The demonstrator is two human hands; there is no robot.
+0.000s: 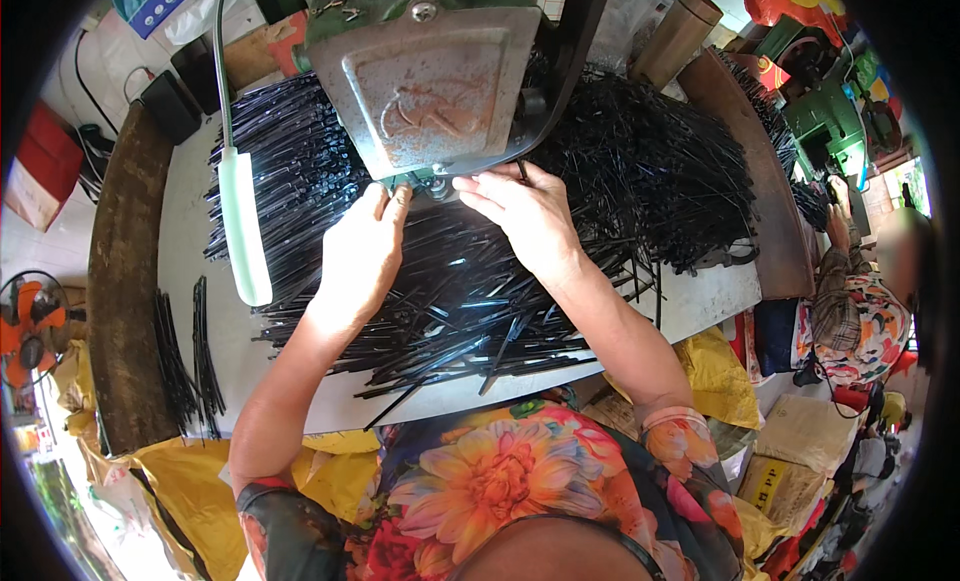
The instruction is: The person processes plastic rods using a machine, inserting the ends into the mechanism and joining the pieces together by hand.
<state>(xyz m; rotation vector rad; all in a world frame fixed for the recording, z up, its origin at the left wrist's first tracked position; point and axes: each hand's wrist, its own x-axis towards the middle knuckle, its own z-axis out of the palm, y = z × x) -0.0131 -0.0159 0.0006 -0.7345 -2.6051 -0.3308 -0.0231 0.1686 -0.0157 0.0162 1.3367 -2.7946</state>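
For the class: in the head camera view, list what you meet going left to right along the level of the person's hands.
Orange fan → brown curved table rim → white lamp bar → left hand → right hand → black thin sticks pile → seated person in patterned clothes.

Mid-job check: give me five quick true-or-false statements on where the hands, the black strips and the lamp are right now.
1. Both hands are up at the lower edge of the metal machine head. True: the left hand and the right hand have their fingertips there.
2. The table holds a heap of red strips. False: the strips are black.
3. A white lamp on a bendy neck hangs on the person's left. True.
4. The left hand is holding the lamp. False: the lamp hangs apart from it, further left.
5. A small separate bunch of strips lies near the table's left edge. True.
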